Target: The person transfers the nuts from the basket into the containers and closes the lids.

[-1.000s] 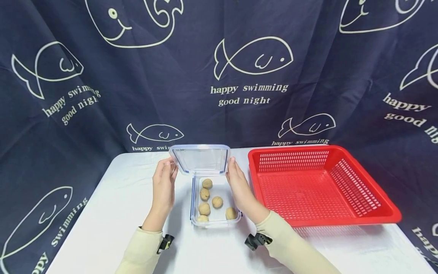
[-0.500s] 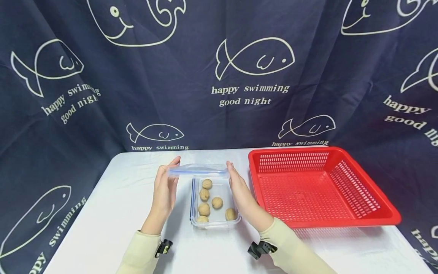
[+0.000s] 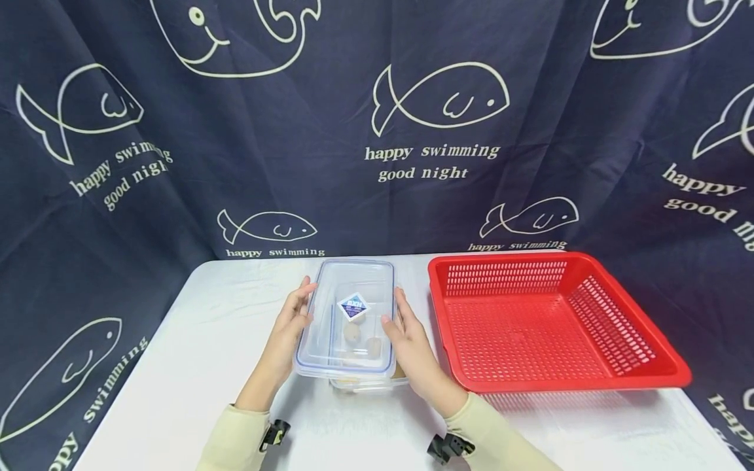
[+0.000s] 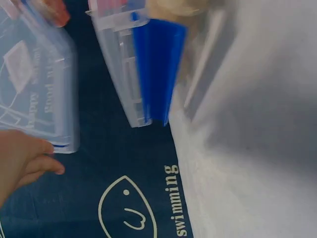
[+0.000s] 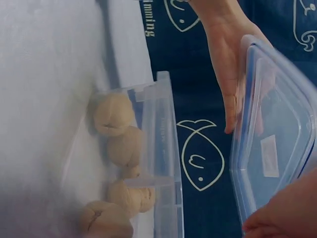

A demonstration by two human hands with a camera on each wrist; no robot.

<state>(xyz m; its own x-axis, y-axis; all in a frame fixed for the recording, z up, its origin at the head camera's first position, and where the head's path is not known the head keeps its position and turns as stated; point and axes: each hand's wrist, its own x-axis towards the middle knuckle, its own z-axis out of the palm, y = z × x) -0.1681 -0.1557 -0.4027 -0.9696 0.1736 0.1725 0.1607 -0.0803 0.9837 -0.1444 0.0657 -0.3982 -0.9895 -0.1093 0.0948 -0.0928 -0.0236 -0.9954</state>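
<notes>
Both hands hold a clear plastic lid [image 3: 332,330] with a blue seal and a diamond-shaped label. My left hand [image 3: 285,337] grips its left edge, and my right hand [image 3: 414,350] grips the right edge with the thumb on top. Below the lid, apart from it, stands a clear food box [image 3: 368,386], mostly covered in the head view. Several walnuts [image 5: 114,115] lie inside, seen through the box wall in the right wrist view and blurred through the lid from above. A blue side latch [image 4: 157,69] hangs open on the box in the left wrist view.
A red perforated plastic basket [image 3: 518,333] stands on the white-covered table [image 3: 194,366], right of the box. Behind the table hangs a dark blue curtain [image 3: 330,183] with fish drawings and lettering.
The lid has turned from standing tilted up behind the box, through edge-on, to lying nearly flat above it, nearer the person. Both hands turned with it. The walnuts and basket stayed put.
</notes>
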